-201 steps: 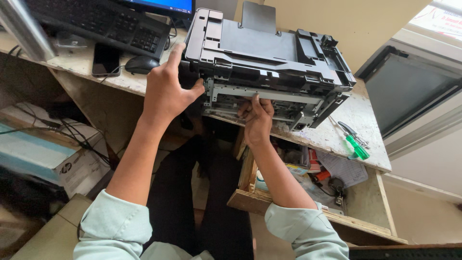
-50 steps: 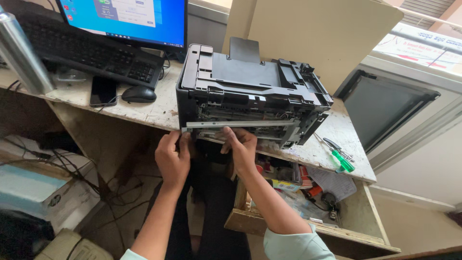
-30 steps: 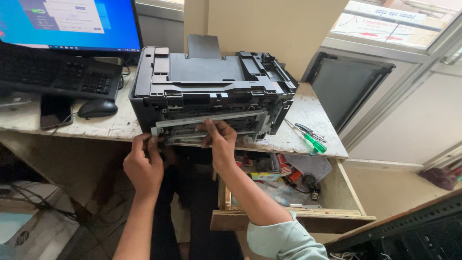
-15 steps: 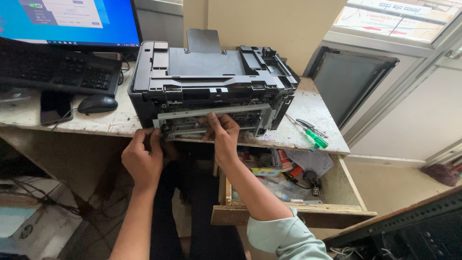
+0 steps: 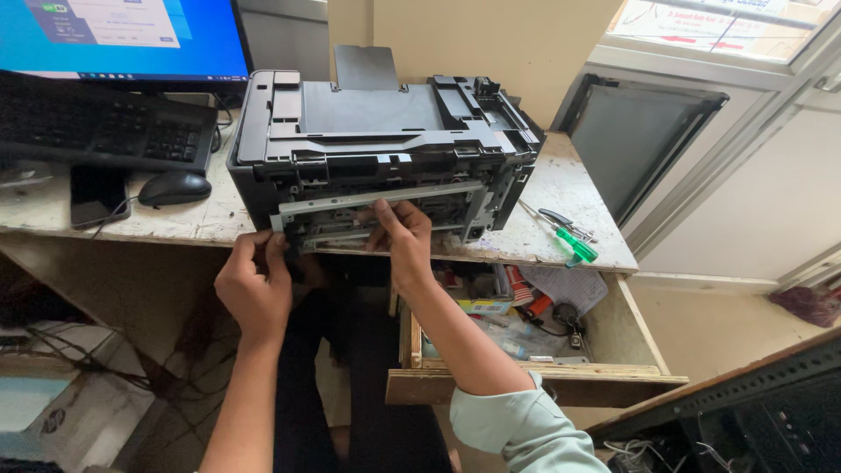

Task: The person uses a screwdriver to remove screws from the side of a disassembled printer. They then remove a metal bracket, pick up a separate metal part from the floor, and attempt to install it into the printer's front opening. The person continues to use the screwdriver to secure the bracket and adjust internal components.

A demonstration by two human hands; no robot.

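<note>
A black printer (image 5: pixel 377 131) with its front cover off stands on a worn white desk (image 5: pixel 561 188), its metal frame showing. My left hand (image 5: pixel 254 285) grips the lower left corner of the printer's front, fingers curled under the frame. My right hand (image 5: pixel 401 235) reaches into the open front, fingertips pinching a part behind the silver crossbar (image 5: pixel 350 200). What the fingers hold inside is hidden.
A keyboard (image 5: pixel 105 131), a mouse (image 5: pixel 173 187), a dark phone (image 5: pixel 95 193) and a monitor (image 5: pixel 123 35) sit to the left. Screwdrivers, one green-handled (image 5: pixel 574 243), lie at the right. An open wooden drawer (image 5: pixel 526 381) full of clutter juts out below. Boxes and cables fill the floor at left.
The view has shifted slightly. My left hand has risen to the printer's lower left corner; my right hand stays in the front opening.
</note>
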